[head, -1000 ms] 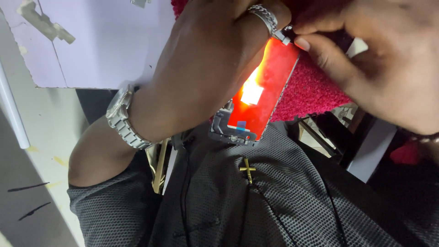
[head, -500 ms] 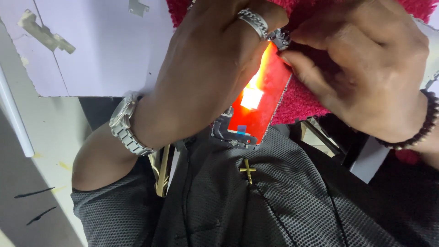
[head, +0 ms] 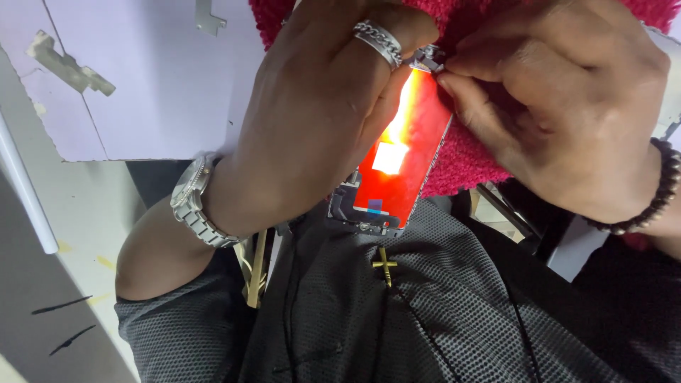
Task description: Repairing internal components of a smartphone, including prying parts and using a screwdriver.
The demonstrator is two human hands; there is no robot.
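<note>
Gripping the phone screen panel (head: 401, 159) along its left edge, the left hand (head: 312, 120) has its fingers curled tight around it, a silver chain ring (head: 379, 41) on one finger and a metal wristwatch (head: 195, 209) at the wrist. The panel's back glows red and is held up close to the chest, above a gold cross pendant (head: 385, 264) on the dark shirt (head: 397, 319). The right hand (head: 567, 106), with a beaded bracelet (head: 656, 191), pinches a small metal part (head: 429, 58) at the panel's top corner. Red towel (head: 468, 159) behind.
</note>
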